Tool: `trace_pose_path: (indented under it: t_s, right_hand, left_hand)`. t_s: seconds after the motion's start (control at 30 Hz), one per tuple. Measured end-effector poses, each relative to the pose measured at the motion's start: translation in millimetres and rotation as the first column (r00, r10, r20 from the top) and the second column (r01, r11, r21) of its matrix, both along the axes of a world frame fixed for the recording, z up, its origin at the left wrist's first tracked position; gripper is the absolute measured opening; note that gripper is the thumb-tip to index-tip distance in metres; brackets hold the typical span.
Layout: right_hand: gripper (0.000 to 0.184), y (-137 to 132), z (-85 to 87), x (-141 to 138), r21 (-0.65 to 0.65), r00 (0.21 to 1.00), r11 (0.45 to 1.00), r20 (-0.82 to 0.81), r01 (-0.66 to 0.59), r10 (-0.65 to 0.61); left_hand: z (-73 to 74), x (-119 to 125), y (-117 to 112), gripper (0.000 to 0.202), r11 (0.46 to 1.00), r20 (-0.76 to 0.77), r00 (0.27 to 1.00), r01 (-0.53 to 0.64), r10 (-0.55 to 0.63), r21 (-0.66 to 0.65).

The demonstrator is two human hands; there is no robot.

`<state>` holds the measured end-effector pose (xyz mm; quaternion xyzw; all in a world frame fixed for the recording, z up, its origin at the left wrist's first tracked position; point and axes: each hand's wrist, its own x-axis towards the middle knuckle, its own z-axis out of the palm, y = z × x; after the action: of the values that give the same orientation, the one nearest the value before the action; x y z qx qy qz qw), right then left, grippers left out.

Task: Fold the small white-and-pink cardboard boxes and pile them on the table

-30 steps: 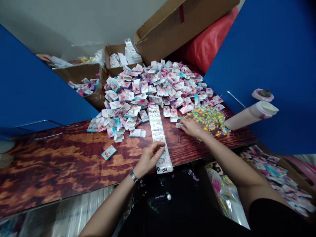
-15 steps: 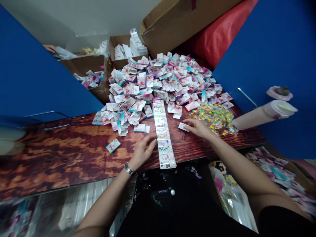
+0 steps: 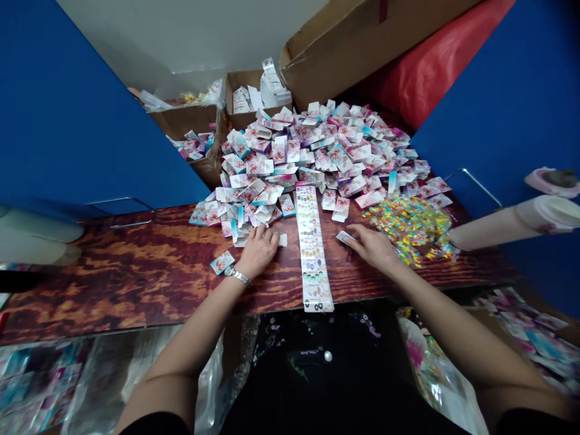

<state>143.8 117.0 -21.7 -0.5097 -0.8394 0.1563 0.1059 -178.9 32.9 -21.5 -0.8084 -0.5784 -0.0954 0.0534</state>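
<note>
A long strip of small colourful packets [image 3: 312, 254] lies lengthwise on the wooden table [image 3: 113, 278], its near end hanging over the front edge. My left hand [image 3: 259, 251], wearing a wristwatch, rests left of the strip with fingers curled over a small white-and-pink box at the edge of a big pile of small boxes [image 3: 308, 157]. My right hand [image 3: 374, 246] lies right of the strip, fingers pinching a small box [image 3: 345, 237] flat on the table. A single box [image 3: 222, 263] lies just left of my left wrist.
A heap of bright confetti-like pieces [image 3: 410, 226] sits right of my right hand. Cardboard cartons [image 3: 362, 42] with more boxes stand behind the pile. A pale cylindrical bottle [image 3: 512, 220] lies at the right. Blue panels flank both sides. Bags of packets lie below the table.
My left hand left the strip and moved left and forward to the boxes at the pile's edge. My right hand stayed on its small box. The camera view shifted.
</note>
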Motion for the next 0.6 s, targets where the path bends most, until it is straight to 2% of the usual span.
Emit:
trace_pose_path:
  t_s: [0.13,0.2,0.27,0.33,0.43,0.6]
  right_hand:
    - [0.026,-9,13.3,-7,0.07,0.994,0.994,-0.064,-0.083,0.088]
    - [0.024,-14,24.6,-14,0.164,0.977,0.98,-0.161,-0.113,0.14]
    - [0.023,-22,38.1,-26,0.292,0.941,0.946,-0.259,-0.137,0.217]
    - [0.022,-29,50.8,-41,0.42,0.906,0.888,-0.276,-0.188,0.322]
    - [0.022,-35,62.6,-61,0.546,0.885,0.781,-0.141,-0.305,0.444]
    - [0.025,-34,67.4,-70,0.571,0.811,0.62,0.151,-0.538,0.564]
  left_hand:
    - [9.2,4,-7,0.033,0.998,0.028,0.997,-0.066,0.066,-0.009]
    - [15.8,5,-13,0.038,0.995,0.109,0.989,-0.102,0.1,0.007]
    - [23.5,9,-19,0.043,0.995,0.234,0.967,-0.099,0.097,0.0]
    - [31.9,14,-24,0.045,0.998,0.347,0.936,-0.051,0.059,-0.035]
    - [43.9,23,-30,0.044,0.996,0.436,0.9,0.03,0.009,-0.081]
    - [60.0,32,-34,0.04,0.991,0.44,0.898,0.067,-0.01,-0.113]
